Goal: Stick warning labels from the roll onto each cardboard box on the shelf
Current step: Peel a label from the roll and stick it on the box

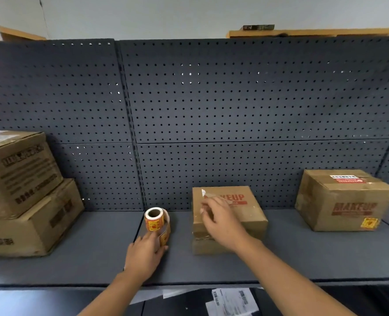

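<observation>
Left hand holding label roll, right hand pinching label over box edge

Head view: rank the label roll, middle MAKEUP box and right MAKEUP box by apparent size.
1. right MAKEUP box
2. middle MAKEUP box, close second, partly hidden by the right hand
3. label roll, clearly smallest
</observation>
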A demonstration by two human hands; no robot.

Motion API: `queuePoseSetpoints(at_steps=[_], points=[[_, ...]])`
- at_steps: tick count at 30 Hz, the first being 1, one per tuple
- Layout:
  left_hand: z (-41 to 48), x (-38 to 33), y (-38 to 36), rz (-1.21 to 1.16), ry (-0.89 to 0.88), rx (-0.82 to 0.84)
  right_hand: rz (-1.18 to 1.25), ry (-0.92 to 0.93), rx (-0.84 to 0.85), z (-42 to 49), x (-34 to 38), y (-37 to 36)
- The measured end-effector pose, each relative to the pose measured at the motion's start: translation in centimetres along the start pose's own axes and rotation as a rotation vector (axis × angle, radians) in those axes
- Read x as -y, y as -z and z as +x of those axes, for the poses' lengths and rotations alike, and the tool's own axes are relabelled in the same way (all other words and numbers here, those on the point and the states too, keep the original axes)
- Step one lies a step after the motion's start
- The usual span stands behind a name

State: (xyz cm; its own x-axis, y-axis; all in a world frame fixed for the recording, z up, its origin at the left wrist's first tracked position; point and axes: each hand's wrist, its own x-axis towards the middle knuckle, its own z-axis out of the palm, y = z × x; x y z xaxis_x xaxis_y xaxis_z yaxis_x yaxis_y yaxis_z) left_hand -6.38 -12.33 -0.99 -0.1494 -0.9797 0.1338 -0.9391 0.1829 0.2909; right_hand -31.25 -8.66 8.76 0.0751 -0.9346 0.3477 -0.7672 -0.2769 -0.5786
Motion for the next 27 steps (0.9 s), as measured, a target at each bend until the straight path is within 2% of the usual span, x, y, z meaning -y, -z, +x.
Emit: queuePoseSetpoints(at_steps=[4,9,15,21,27], points=[[-0.2,1.1,-0.1,-0.152,0.027,-0.081,0.008,0.119,-0.016,-0.4,1.3,-1.6],[-0.2,1.5,1.1,-0.513,0.135,0.021,-0.013,0.274,-0.006,-0.4,2.5,-3.7],[-0.4,0.4,2.3,-0.792,0.191,0.005,0.002,0.328,0.018,0.0,3.2,-6.4],[-1.1,0.5,3.2,-0.957,0.147,0.132,0.083,0.219,0.097,-0.1,3.5,-9.1],[-1.2,1.1,3.2,-0.998,0.085,0.21,0.211,0.134,0.181,-0.1,2.9,-11.1]])
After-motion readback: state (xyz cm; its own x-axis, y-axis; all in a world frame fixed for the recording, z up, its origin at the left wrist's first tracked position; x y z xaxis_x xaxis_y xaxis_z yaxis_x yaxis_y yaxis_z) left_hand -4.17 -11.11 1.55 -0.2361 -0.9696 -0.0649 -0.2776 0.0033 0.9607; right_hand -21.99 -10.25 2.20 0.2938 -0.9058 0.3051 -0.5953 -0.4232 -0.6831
